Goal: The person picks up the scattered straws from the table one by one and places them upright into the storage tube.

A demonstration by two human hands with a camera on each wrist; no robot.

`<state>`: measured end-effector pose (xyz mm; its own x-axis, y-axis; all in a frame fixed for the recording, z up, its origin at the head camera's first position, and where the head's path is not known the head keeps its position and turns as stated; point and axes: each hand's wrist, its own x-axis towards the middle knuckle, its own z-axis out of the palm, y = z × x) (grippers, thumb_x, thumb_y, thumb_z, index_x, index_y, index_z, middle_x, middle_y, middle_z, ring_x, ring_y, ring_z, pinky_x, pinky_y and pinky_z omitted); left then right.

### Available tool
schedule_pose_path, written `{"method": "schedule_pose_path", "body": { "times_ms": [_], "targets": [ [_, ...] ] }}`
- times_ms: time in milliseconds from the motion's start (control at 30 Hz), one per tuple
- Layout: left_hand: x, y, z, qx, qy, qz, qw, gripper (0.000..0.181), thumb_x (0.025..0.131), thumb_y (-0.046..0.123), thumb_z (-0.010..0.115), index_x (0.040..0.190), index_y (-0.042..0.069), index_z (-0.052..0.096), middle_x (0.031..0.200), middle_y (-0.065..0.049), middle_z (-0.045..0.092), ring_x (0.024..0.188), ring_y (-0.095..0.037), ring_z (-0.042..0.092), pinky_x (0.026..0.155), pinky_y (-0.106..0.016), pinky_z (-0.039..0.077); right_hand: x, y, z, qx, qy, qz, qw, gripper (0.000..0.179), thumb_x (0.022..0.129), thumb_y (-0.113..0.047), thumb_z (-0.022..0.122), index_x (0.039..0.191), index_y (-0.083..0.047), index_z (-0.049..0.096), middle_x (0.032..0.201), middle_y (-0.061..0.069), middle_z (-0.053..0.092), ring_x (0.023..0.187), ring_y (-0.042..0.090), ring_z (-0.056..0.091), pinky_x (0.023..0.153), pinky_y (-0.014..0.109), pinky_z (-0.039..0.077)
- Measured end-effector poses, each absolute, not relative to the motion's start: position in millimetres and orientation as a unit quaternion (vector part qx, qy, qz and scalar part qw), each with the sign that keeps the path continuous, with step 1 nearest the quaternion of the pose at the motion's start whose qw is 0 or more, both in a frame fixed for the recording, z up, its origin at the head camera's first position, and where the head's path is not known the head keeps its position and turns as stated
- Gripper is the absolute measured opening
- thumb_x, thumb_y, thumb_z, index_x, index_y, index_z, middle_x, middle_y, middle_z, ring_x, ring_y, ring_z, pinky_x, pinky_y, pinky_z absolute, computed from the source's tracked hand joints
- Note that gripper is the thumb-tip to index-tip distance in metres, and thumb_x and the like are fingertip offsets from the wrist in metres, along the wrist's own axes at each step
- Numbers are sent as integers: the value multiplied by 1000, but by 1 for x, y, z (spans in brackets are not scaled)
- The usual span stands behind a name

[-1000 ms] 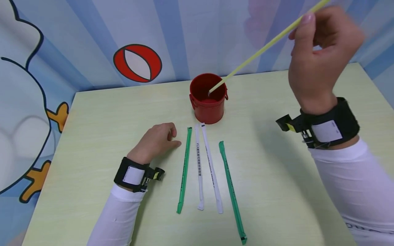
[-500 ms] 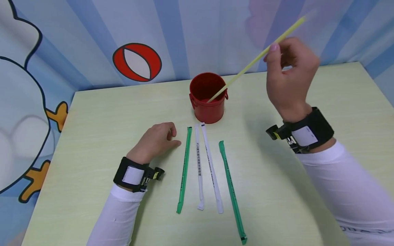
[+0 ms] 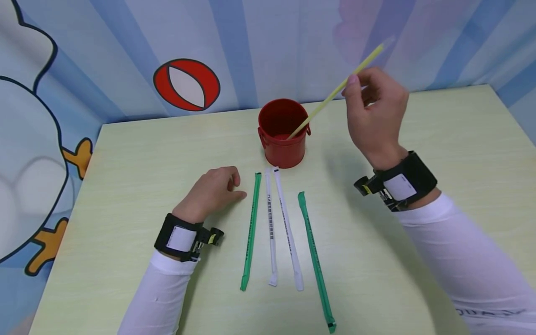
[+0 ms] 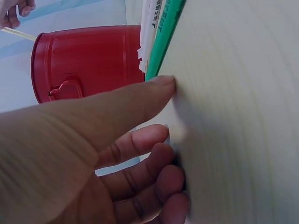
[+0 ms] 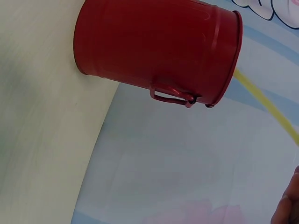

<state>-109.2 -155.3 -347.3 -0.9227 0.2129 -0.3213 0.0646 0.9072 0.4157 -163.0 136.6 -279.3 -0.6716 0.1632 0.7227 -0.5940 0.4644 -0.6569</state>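
Observation:
My right hand (image 3: pixel 374 116) pinches a yellow straw (image 3: pixel 328 100) between thumb and fingers, to the right of the red bucket (image 3: pixel 284 154) and above the table. The straw slants down to the left, its lower end inside the bucket; a clear tip shows at its top. In the right wrist view the straw (image 5: pixel 267 103) crosses the bucket's rim. My left hand (image 3: pixel 211 193) rests on the table with loosely curled fingers and holds nothing. Just right of its thumb lies a green paper-wrapped straw (image 3: pixel 251 232); in the left wrist view the thumb hides part of the bucket.
Two white wrapped straws (image 3: pixel 271 228) with printing lie side by side in front of the bucket. Another green wrapped straw (image 3: pixel 316 260) lies farther right. A patterned blue curtain (image 3: pixel 268 51) hangs behind the table's (image 3: pixel 138 153) back edge.
My right hand has come down and to the left with the yellow straw, whose lower end has sunk deeper into the bucket. The left hand has stayed put.

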Motion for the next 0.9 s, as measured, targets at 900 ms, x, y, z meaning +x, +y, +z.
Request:
{"method": "schedule_pose_path", "body": {
  "times_ms": [900],
  "targets": [
    [-108,-154,-346,72,958,205,185,24,92,24,75,102,8,60,86,-10,57,82,-24,54,72,-32,41,-164,143,-298,127,-846,425,297,27,99,-18,57,101,4,72,91,19,74,58,-18,41,58,12,35]
  ]
}}
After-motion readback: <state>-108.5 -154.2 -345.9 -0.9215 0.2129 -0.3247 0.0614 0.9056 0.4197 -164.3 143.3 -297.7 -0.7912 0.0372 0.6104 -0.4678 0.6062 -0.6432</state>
